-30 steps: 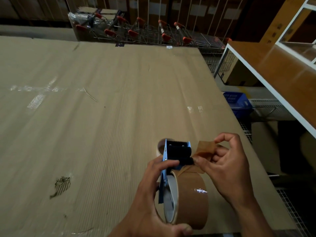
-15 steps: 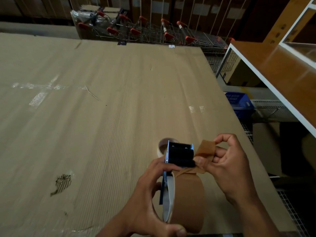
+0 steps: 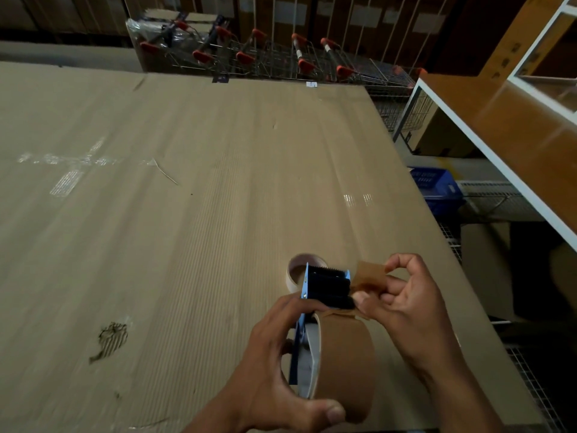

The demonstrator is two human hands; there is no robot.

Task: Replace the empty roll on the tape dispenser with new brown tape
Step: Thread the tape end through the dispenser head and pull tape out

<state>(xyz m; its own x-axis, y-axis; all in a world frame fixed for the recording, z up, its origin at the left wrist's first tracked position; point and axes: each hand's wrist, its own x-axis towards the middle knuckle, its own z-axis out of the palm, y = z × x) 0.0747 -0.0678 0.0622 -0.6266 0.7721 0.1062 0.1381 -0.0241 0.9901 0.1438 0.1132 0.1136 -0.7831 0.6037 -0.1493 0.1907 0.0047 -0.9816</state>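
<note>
A blue tape dispenser (image 3: pixel 324 285) with a black roller and toothed blade is held upright over the cardboard-covered table (image 3: pixel 187 214). A full brown tape roll (image 3: pixel 346 367) sits on its hub. My left hand (image 3: pixel 274 364) wraps the dispenser frame and roll from the left, thumb under the roll. My right hand (image 3: pixel 402 304) pinches the loose brown tape end (image 3: pixel 370 278) beside the black roller. The empty cardboard core (image 3: pixel 298 271) lies on the table just behind the dispenser, partly hidden by it.
The table's right edge drops to wire racks and a blue basket (image 3: pixel 437 185). A white-framed wooden shelf (image 3: pixel 505 126) stands at the right. Shopping carts (image 3: pixel 265 54) line the far edge. A torn patch (image 3: pixel 110 339) marks the cardboard at the left.
The hands and dispenser stay almost in place. My right hand's fingers have shifted slightly on the loose tape end beside the roller.
</note>
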